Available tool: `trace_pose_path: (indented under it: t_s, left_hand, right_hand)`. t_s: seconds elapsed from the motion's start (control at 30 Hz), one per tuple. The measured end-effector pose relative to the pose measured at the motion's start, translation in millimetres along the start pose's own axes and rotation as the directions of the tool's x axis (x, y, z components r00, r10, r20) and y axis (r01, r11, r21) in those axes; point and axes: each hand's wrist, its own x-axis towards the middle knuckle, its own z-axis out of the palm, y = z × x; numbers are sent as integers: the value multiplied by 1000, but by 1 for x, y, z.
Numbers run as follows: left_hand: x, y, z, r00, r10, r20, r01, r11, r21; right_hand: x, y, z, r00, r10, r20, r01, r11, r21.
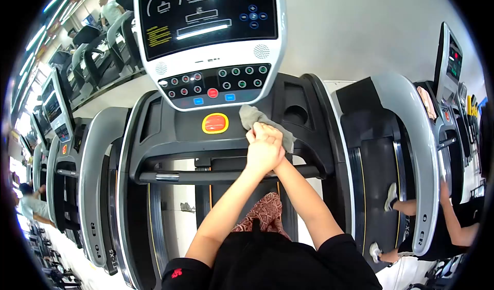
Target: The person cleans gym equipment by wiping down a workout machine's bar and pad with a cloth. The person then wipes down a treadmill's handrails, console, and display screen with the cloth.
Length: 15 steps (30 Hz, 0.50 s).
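A grey cloth is bunched in both hands, just above the front of a treadmill console. My left hand is closed, its fingers pressed up against my right hand. The right hand is closed on the cloth too, partly covered by the left. One end of the cloth sticks out at the upper left, and another hangs out at the right. Beside the hands, to the left, is a red stop button with a yellow ring. A cup holder sits to the right.
The treadmill's handlebar crosses below my hands. More treadmills stand at both sides, one with a grey side rail. A person in dark clothes is at the right treadmill. Another person is far left. A large mirror is at upper left.
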Motion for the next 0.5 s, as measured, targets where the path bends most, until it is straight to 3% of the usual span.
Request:
trace_pose_path:
  t_s: [0.07, 0.17, 0.2, 0.27, 0.37, 0.5]
  left_hand:
    - [10, 3, 5, 996, -54, -70, 62, 992, 109]
    - [27, 7, 10, 987, -148, 61, 143, 986, 83]
    - [35, 8, 11, 988, -147, 49, 144, 987, 71]
    - [53, 3, 13, 974, -102, 202, 97, 995, 35]
    - [69, -11, 21, 960, -29, 280, 30, 1000, -1]
    - [83, -18, 38, 960, -16, 279, 9, 1000, 26]
  right_hand:
    - [0, 1, 2, 995, 80, -54, -85, 992, -94]
    - [9, 4, 3, 976, 198, -93, -216, 931, -293]
    - [15, 4, 6, 966, 236, -106, -258, 897, -358]
    - [28, 4, 16, 942, 301, -146, -334, 820, -465]
    - [44, 6, 28, 905, 380, -192, -418, 703, -576]
    - [53, 19, 33, 902, 374, -214, -418, 638, -647]
